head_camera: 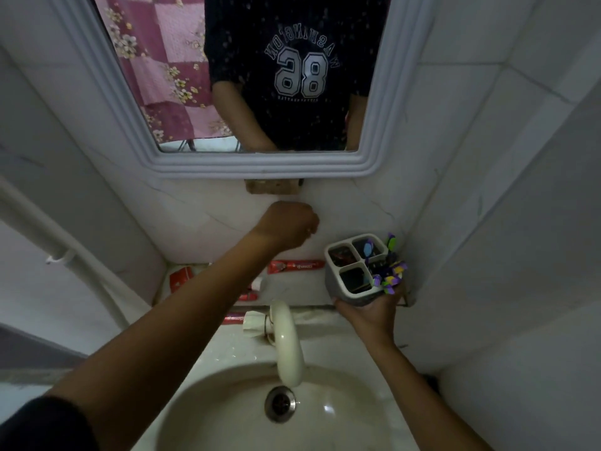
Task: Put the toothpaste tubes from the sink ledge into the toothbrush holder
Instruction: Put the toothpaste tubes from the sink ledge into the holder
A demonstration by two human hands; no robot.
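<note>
My right hand (370,312) grips a grey toothbrush holder (346,289) from below and tilts it toward me; it has three compartments, and purple-green brush ends stick out on its right. A red toothpaste tube (296,266) lies flat on the ledge against the wall, left of the holder. My left hand (287,227) hovers above the ledge as a closed fist, with nothing visible in it. Another red tube (180,278) lies at the ledge's left end. Two smaller red tubes (248,296) (234,318) are partly hidden under my left forearm.
A cream tap (286,340) arches over the basin (227,418), whose drain (280,403) sits below the spout. A framed mirror (260,164) hangs above the ledge. Tiled walls close in on the right and left, and a white pipe (58,252) runs down the left wall.
</note>
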